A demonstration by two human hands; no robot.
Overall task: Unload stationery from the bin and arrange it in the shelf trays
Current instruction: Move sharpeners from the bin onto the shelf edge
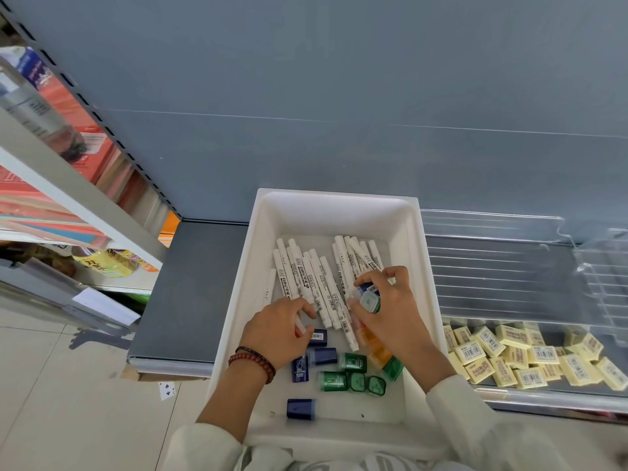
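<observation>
Head cam | L hand (282, 329) palm-down in white bin (253, 266), fingers curled, seemingly pinching small red item (298, 331) (blurred) | R hand (390, 311) grasps small boxes (368, 299) over markers (319, 287).

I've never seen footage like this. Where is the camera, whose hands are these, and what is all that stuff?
There is no machine here. A person wears one wide-angle camera on the head, which looks down at their own two hands. Both hands reach into a white bin set on a shelf. In it lie white marker pens and loose cases in blue, green and orange. The right hand has a grip on blue and teal cases. The left hand seems to pinch a reddish case. Right of the bin, a clear tray holds yellow erasers.
</observation>
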